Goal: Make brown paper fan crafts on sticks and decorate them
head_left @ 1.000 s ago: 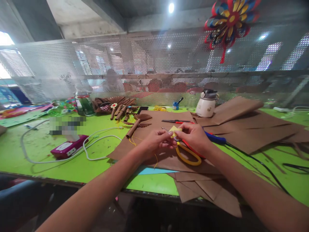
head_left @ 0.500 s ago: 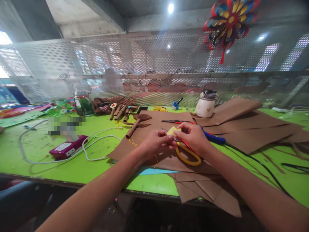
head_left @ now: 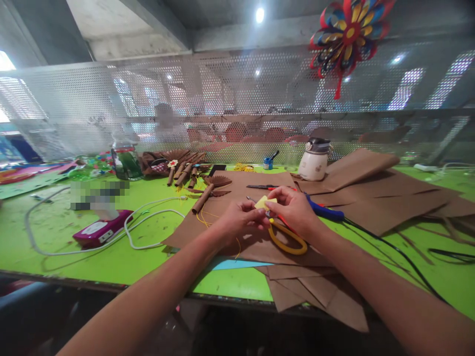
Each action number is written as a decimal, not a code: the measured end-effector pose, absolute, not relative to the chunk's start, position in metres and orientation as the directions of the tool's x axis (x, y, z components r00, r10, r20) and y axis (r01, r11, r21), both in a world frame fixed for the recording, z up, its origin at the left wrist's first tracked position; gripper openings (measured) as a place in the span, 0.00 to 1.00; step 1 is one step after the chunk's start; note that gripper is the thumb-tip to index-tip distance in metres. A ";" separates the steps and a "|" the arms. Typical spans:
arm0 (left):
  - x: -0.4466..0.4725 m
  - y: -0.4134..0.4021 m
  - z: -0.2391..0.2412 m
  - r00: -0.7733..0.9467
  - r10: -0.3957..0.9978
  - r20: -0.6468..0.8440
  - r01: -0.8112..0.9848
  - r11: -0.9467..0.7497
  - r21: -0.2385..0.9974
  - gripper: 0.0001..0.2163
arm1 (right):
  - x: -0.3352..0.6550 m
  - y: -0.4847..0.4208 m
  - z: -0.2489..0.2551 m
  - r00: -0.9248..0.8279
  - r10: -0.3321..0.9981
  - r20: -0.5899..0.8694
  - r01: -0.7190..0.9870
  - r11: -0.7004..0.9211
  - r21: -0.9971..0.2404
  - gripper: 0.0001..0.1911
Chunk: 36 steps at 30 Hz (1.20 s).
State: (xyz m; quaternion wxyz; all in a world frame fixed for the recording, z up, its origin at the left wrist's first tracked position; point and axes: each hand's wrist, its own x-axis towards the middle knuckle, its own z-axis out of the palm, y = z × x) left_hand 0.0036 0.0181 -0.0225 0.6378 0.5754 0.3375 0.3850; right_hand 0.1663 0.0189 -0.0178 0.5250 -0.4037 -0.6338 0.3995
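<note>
Between the fingertips of both hands is a small piece of yellow paper (head_left: 262,201). My left hand (head_left: 241,217) pinches its left and lower side, and my right hand (head_left: 295,207) grips its right side. Beneath my hands lies a pair of scissors with yellow handles (head_left: 287,238), partly hidden by them. A large brown paper sheet (head_left: 256,180) spreads under everything here. To the left rests a rolled brown paper stick with a pleated fan top (head_left: 204,198) and yellow string. Just right of my right hand is a blue-handled tool (head_left: 326,211) with a black cord.
A purple power strip (head_left: 102,228) with a white cable sits left on the green table (head_left: 148,269). Further back stand a green-filled jar (head_left: 126,162), several paper fans (head_left: 183,168), a small blue paint pot (head_left: 267,163) and a white flask (head_left: 313,160). Brown paper sheets (head_left: 389,198) lie right.
The whole view has shifted slightly, with things sitting a little further left. Both hands still hold the yellow paper, which looks a bit more tilted or folded.
</note>
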 end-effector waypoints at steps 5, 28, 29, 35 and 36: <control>0.003 0.019 -0.023 0.483 0.874 0.048 -0.154 0.030 0.988 0.15 | 0.168 0.017 -0.016 -0.214 0.956 0.199 -0.139 0.172 -0.975 0.22; 0.003 0.019 -0.023 0.487 0.873 0.034 -0.106 0.020 0.994 0.13 | 0.167 0.015 -0.017 -0.263 0.951 0.160 -0.019 0.161 -0.987 0.17; 0.004 0.019 -0.023 0.494 0.869 0.036 -0.108 0.020 0.994 0.13 | 0.167 0.015 -0.018 -0.255 0.953 0.163 -0.012 0.166 -0.986 0.17; 0.006 0.016 -0.020 0.472 0.882 0.008 -0.089 0.039 0.995 0.14 | 0.165 0.015 -0.018 -0.182 0.964 0.194 0.028 0.202 -0.979 0.19; 0.006 0.017 -0.021 0.466 0.885 0.008 -0.082 0.035 0.996 0.14 | 0.165 0.015 -0.018 -0.173 0.966 0.193 0.028 0.201 -0.979 0.19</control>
